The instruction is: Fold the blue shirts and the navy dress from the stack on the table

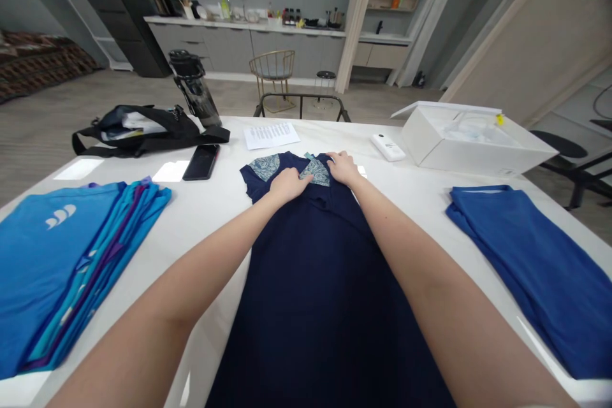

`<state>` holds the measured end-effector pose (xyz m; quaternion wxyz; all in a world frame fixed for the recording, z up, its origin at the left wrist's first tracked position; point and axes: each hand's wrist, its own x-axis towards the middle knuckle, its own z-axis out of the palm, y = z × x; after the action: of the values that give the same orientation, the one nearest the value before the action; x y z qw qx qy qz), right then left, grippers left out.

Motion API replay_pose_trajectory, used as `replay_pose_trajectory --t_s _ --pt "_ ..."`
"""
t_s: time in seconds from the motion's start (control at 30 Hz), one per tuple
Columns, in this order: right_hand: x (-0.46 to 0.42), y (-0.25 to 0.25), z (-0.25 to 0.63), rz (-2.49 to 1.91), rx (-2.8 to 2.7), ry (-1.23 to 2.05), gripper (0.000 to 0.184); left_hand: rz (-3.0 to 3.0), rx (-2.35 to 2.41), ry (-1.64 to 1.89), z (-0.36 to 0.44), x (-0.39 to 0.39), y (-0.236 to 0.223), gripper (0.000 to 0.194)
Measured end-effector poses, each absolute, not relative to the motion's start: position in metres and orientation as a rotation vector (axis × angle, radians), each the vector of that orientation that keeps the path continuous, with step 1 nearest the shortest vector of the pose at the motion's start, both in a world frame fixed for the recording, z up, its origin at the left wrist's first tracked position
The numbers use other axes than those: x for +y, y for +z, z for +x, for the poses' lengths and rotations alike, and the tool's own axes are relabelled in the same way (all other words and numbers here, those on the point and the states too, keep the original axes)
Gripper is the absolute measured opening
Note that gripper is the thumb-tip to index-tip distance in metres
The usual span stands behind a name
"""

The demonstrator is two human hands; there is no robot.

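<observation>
A long navy dress or top (320, 280) with paisley-patterned shoulder panels lies on the white table, its neckline at the far end and its lower part running toward me. My left hand (289, 185) is closed on the cloth near the neckline, thumb stretched over the right patterned panel. On the garment's right shoulder edge rests my right hand (343, 169), fingers somewhat spread on the fabric. The right sleeve appears folded inward; the left sleeve (255, 182) lies outward. My left hand hides part of the neckline.
Folded blue and purple clothes (71, 236) lie left, and a folded blue garment (530, 255) right. Farther back are a black bag (143, 131), bottle (196, 89), phone (201, 162), printed paper (271, 136), white device (388, 147) and open white box (482, 150).
</observation>
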<state>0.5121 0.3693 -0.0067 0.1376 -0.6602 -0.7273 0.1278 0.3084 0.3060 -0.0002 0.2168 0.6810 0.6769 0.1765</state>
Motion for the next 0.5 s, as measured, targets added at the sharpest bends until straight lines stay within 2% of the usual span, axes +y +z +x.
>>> replay_pose_trajectory --t_s 0.1,0.17,0.27,0.33,0.5 --pt "0.376 -0.015 0.508 -2.055 -2.033 0.358 0.047 1.951 1.874 0.463 0.317 0.297 -0.003 0.033" --pt "0.38 -0.015 0.506 -2.077 -1.982 0.351 0.042 1.88 1.833 0.587 0.322 0.296 -0.006 0.023" --pt "0.384 -0.008 0.508 -2.04 -1.942 0.39 0.025 1.66 1.743 0.939 0.325 0.299 -0.008 0.023" --pt "0.386 -0.001 0.51 -2.0 -1.902 0.378 0.02 1.433 1.659 1.13 0.326 0.305 -0.006 0.023" --pt "0.384 0.007 0.509 -1.949 -1.779 0.367 0.027 1.108 1.63 1.085 0.313 0.33 0.004 0.018"
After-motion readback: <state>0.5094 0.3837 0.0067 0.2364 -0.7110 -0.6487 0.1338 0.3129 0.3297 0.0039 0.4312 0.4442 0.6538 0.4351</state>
